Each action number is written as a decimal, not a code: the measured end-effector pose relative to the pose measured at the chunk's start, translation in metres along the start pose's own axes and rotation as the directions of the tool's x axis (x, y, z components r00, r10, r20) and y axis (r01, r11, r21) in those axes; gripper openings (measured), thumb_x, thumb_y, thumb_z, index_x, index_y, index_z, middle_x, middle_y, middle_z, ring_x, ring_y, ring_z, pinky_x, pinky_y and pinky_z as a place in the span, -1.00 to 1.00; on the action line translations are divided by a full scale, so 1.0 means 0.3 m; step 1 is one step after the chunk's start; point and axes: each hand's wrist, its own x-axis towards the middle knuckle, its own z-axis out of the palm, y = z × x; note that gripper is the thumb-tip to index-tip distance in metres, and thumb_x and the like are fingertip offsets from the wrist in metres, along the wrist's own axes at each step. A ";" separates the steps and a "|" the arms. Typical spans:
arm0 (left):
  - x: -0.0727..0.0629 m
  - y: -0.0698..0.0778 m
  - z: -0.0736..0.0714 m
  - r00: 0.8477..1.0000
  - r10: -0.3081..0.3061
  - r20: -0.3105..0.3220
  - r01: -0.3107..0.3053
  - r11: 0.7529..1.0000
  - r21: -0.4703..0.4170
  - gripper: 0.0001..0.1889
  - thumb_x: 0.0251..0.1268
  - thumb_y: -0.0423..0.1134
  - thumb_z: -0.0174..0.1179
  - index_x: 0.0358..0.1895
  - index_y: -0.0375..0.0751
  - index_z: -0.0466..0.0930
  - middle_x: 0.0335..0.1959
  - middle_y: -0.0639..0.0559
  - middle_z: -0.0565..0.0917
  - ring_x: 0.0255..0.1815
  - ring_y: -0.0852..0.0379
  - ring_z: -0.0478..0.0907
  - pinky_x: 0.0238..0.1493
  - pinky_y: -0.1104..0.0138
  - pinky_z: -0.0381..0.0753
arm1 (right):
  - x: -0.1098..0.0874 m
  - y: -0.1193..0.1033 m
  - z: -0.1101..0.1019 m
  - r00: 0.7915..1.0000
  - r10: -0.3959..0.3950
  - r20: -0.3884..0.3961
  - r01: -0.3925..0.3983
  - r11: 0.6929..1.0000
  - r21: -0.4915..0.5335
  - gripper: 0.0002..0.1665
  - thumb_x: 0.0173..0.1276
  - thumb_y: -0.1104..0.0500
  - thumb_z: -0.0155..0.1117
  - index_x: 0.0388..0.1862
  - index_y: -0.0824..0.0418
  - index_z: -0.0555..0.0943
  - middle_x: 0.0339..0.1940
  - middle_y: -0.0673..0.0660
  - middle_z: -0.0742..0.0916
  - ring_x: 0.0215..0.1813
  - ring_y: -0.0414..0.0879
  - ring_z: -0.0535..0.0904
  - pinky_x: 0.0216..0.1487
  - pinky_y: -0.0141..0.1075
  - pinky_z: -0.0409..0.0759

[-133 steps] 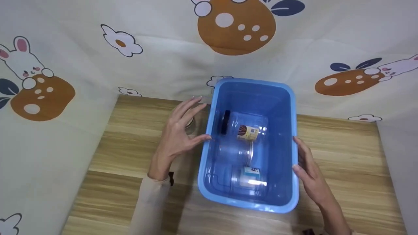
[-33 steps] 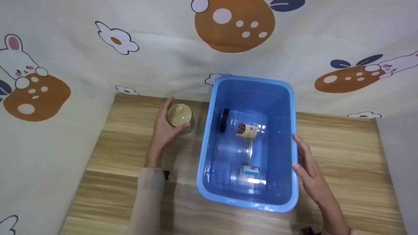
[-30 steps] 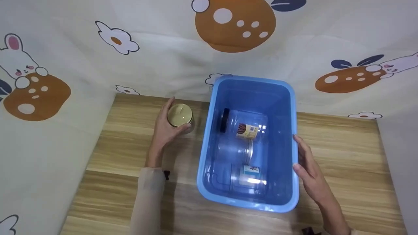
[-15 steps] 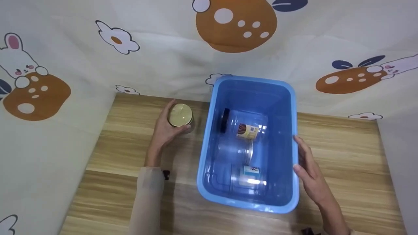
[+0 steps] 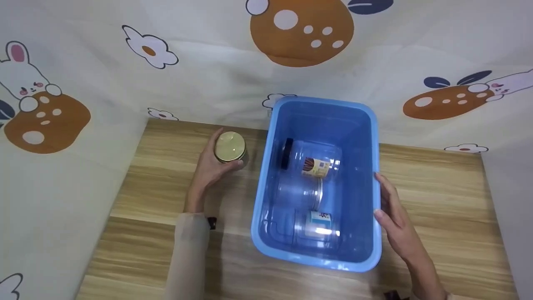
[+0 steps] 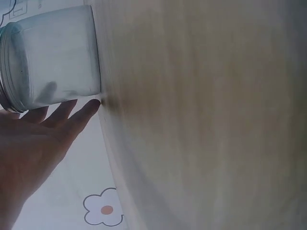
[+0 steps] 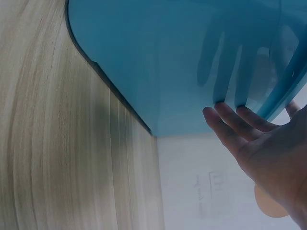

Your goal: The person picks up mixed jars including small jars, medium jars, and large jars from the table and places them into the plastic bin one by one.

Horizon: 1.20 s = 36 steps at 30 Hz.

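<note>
A clear jar with a gold lid (image 5: 230,146) stands upright on the wooden table, left of the blue plastic bin (image 5: 315,264). My left hand (image 5: 207,166) curves round the jar, its thumb on the near side and fingers along the left and far side. In the left wrist view, fingers (image 6: 82,116) lie against the clear jar wall (image 6: 60,57), low near the table. At the bin's right side my right hand (image 5: 395,216) grips the rim, thumb at the edge; the right wrist view has its fingers (image 7: 229,125) against the outer wall (image 7: 158,62).
Inside the bin several clear jars lie on their sides: one with a black lid (image 5: 286,153) and yellow label (image 5: 315,167), one with a silvery rim (image 5: 319,194), one with a blue-white label (image 5: 320,218). A printed cloth (image 5: 208,83) encloses the table (image 5: 137,187).
From beside the bin's left rim, my left hand has moved left and taken hold of the gold-lidded jar. Over the last second both hands and the bin have stayed nearly still.
</note>
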 end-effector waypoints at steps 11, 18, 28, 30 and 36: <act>0.006 -0.044 -0.001 1.000 -0.022 -0.020 0.021 1.000 -0.021 0.08 -0.19 -0.20 0.65 0.50 -0.08 0.21 0.37 -0.15 0.42 0.33 -0.09 0.38 0.39 0.02 0.26 | 0.003 0.003 0.003 1.000 -0.002 0.006 0.002 1.000 0.001 -0.20 0.48 0.38 -0.08 0.64 0.05 0.01 0.59 0.23 0.17 0.51 -0.07 0.21 0.36 -0.45 0.30; 0.006 -0.046 -0.002 0.999 -0.015 -0.049 0.012 0.999 -0.048 0.04 -0.18 -0.27 0.64 0.47 -0.10 0.24 0.36 -0.13 0.44 0.34 -0.08 0.37 0.40 0.02 0.25 | 0.004 0.000 0.006 1.000 -0.028 0.001 0.028 1.000 -0.003 -0.20 0.47 0.42 -0.09 0.63 0.09 0.03 0.60 0.22 0.17 0.52 -0.08 0.21 0.37 -0.47 0.28; -0.021 0.077 -0.027 0.996 0.024 -0.088 -0.037 0.989 -0.144 -0.02 -0.18 -0.37 0.61 0.42 -0.33 0.27 0.33 -0.23 0.46 0.33 -0.11 0.38 0.38 0.04 0.28 | 0.009 0.003 -0.001 1.000 -0.016 -0.005 0.016 1.000 -0.003 -0.20 0.47 0.41 -0.08 0.63 0.08 0.04 0.60 0.19 0.17 0.54 -0.08 0.17 0.42 -0.47 0.21; -0.027 0.095 -0.032 0.995 0.027 -0.094 -0.041 0.987 -0.157 -0.03 -0.18 -0.38 0.60 0.41 -0.35 0.27 0.32 -0.21 0.46 0.32 -0.08 0.38 0.38 0.06 0.28 | 0.009 0.003 -0.001 1.000 -0.007 -0.006 0.007 1.000 -0.014 -0.20 0.48 0.40 -0.07 0.63 0.07 0.03 0.61 0.19 0.16 0.53 -0.07 0.18 0.41 -0.46 0.23; -0.031 0.098 -0.026 0.994 0.036 -0.099 -0.053 0.982 -0.180 -0.05 -0.22 -0.43 0.60 0.37 -0.37 0.30 0.27 -0.19 0.49 0.28 -0.05 0.40 0.37 0.07 0.28 | 0.002 0.003 0.001 1.000 0.015 -0.019 -0.016 0.999 -0.045 -0.20 0.49 0.37 -0.07 0.64 0.01 0.02 0.61 0.14 0.17 0.50 -0.10 0.24 0.35 -0.44 0.32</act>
